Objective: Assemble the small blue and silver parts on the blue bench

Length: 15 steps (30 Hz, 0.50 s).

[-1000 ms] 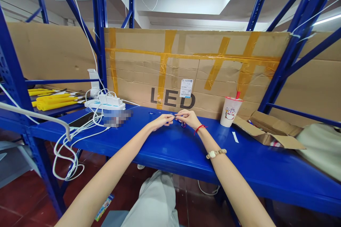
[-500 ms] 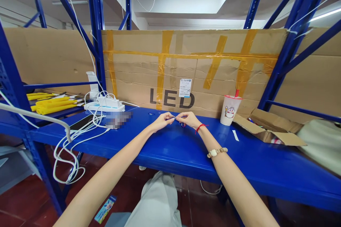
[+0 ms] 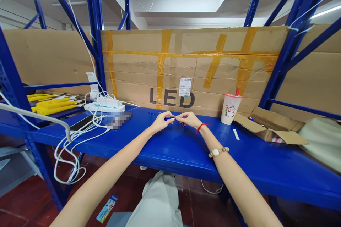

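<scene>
Together, fingertips of the left hand (image 3: 161, 122) and right hand (image 3: 188, 119) pinch 1 small slim object (image 3: 173, 118), too small to identify, over the blue table (image 3: 170, 145); rightward stands 1 cup (image 3: 230, 110), beside an open cardboard box (image 3: 279, 122).

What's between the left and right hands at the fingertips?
Head view: a slim bluish item spans the fingertips of the left hand and the right hand. Too small to identify.

Head view faces forward, down across blue table (image 3: 186, 149).
</scene>
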Each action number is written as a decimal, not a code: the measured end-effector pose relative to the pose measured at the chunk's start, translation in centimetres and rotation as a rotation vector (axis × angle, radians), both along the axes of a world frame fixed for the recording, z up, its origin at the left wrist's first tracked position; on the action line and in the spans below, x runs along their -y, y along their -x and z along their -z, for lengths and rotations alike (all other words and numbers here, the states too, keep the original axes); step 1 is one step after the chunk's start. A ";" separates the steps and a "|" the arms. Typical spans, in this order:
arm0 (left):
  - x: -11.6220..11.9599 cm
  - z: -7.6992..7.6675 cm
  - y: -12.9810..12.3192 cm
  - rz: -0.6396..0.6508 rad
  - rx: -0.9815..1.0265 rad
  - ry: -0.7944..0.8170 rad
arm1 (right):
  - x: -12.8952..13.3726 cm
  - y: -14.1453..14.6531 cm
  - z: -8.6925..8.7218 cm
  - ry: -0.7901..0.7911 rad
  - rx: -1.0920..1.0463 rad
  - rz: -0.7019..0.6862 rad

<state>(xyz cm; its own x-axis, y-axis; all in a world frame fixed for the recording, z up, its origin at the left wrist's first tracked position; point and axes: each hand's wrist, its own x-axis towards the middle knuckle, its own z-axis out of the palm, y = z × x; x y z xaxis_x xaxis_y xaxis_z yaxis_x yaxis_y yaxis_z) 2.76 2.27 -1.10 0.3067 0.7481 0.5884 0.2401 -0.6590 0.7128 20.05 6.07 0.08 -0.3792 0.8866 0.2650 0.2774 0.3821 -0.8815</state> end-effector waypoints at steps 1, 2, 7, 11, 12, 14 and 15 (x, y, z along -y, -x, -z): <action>0.0 0.0 0.0 -0.010 -0.005 -0.015 | 0.0 0.0 -0.1 0.004 0.004 0.007; 0.0 0.1 0.1 -0.019 -0.011 -0.029 | 0.1 0.1 -0.1 0.008 0.007 0.014; 0.1 0.0 0.1 -0.066 -0.044 -0.084 | 0.8 0.4 -0.6 0.058 0.015 0.056; 0.0 0.1 0.0 -0.088 -0.049 -0.113 | 1.4 0.6 -1.0 0.109 0.024 0.095; -0.1 0.1 0.0 -0.086 -0.039 -0.112 | 1.4 0.6 -1.0 0.115 0.020 0.099; -0.4 0.2 0.0 -0.077 -0.017 -0.102 | 1.4 0.6 -1.0 0.123 0.002 0.102; -0.5 0.2 0.0 -0.078 -0.010 -0.096 | 1.4 0.5 -1.0 0.126 -0.010 0.102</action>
<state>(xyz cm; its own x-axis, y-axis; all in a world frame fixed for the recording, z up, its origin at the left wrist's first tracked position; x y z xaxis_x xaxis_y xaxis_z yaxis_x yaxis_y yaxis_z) 2.79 2.75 -1.32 0.2562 0.7101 0.6559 0.2996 -0.7034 0.6446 19.51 4.72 1.06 -0.2835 0.9468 0.1524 0.2996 0.2384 -0.9238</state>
